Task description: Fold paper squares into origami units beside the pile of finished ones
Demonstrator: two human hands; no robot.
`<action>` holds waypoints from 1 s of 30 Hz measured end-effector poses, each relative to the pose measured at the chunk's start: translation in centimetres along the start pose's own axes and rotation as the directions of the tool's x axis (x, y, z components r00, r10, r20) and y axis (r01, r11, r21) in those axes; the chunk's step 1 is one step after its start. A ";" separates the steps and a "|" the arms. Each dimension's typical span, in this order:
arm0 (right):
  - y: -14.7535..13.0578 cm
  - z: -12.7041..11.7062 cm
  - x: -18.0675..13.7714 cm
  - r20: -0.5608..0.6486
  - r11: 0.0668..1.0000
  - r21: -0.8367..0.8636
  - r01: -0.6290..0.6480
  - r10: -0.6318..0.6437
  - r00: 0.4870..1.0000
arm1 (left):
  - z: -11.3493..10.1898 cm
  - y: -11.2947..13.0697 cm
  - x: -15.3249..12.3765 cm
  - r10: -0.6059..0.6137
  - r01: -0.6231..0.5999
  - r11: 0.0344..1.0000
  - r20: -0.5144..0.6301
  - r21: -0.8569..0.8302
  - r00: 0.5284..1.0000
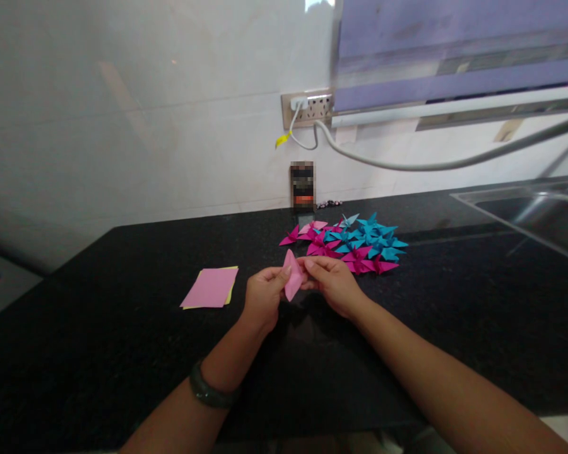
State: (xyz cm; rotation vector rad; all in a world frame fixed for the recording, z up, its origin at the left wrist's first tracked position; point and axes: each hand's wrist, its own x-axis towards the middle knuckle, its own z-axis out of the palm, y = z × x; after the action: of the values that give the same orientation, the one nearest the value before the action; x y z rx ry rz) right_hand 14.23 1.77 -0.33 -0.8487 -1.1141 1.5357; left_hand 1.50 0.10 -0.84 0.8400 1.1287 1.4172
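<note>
A small piece of folded pink paper (292, 277) is held above the black counter, its upper and lower ends pointed. My left hand (265, 291) pinches it from the left, thumb on its face. From the other side my right hand (330, 280) grips its right edge between thumb and fingers; some fingertips are hidden behind it. Just beyond my right hand lies a cluster of folded paper cranes, with magenta cranes (322, 244) at the left and front and blue cranes (372, 234) at the right. To the left of my hands rests a stack of pink and yellow paper sheets (211, 287).
A phone (303, 186) with a blurred screen leans upright near the wall, a beaded string (330, 203) beside it. A sink (525, 214) is set into the counter (123, 353) at the right. Cables run from a wall socket (307, 108).
</note>
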 end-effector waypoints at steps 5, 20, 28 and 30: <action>0.6 0.0 0.0 0.068 0.999 -0.011 -0.046 0.047 0.997 | 0.0 0.1 0.1 0.001 -0.001 0.999 -0.004 -0.045 1.000; 0.1 0.2 -0.2 -0.015 0.987 -0.161 -0.025 0.023 1.000 | 0.0 0.1 -0.3 0.021 -0.029 0.987 0.054 0.159 0.998; -0.9 -0.9 -0.3 0.129 0.955 -0.243 -0.168 0.203 0.971 | -0.8 1.3 0.1 0.083 -0.139 0.934 0.178 0.328 0.981; -1.1 -1.1 -0.4 0.170 0.939 -0.281 -0.197 0.250 0.953 | -0.7 1.5 0.1 0.056 -0.126 0.925 0.200 0.359 0.978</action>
State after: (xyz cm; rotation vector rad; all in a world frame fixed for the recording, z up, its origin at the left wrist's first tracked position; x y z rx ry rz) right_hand 15.66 1.71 0.33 -1.0440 -1.4324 1.7176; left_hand 0.32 0.10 0.39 1.2821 1.2429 1.1845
